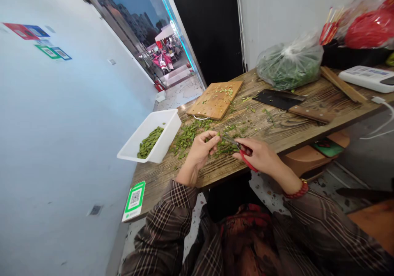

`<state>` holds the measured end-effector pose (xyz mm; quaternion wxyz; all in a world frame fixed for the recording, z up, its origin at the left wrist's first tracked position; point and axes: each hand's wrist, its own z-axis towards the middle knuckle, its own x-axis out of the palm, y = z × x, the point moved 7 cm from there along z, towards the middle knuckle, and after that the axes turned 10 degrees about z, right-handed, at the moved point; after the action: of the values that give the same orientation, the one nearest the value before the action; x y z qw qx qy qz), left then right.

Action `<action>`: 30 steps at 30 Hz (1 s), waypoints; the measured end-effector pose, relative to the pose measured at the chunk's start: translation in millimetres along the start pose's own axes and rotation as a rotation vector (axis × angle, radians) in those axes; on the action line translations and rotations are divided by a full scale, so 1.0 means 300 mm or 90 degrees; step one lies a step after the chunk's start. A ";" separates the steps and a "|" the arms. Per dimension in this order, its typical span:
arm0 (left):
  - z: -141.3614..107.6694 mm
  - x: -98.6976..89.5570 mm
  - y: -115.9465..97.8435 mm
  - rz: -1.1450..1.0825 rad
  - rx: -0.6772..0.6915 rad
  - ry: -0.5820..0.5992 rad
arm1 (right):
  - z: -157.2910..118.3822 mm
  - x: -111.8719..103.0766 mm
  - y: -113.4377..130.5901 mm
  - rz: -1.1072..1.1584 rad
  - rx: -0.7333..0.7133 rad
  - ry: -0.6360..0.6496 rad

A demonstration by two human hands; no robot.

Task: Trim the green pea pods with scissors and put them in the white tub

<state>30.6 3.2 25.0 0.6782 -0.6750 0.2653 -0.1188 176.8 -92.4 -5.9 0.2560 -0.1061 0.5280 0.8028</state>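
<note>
My right hand (260,155) is closed round the red handles of a pair of scissors (248,161), whose blades point left. Close to the blade tips, my left hand (203,147) pinches a small green pod (219,134), mostly hidden by the fingers. It looks like an edamame pod. Beneath and beyond both hands lie loose green pods and trimmings (187,138) on the wooden table (160,177). To the left, a white plastic tub (168,138) holds a heap of green pods (150,142).
Behind the pods lies a wooden cutting board (215,99) with chopped bits. A cleaver (278,99) rests to the right, near a tied bag of greens (291,60) and a white device (369,78). A QR-code card (134,200) is at the table's left corner.
</note>
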 end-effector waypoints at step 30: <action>-0.020 -0.031 0.004 -0.085 0.000 -0.045 | 0.005 0.010 -0.020 0.040 0.063 -0.085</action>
<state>19.7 3.0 26.0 0.6778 -0.6947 0.1960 -0.1399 177.6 -88.3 -11.4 0.2704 -0.0227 0.5519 0.7885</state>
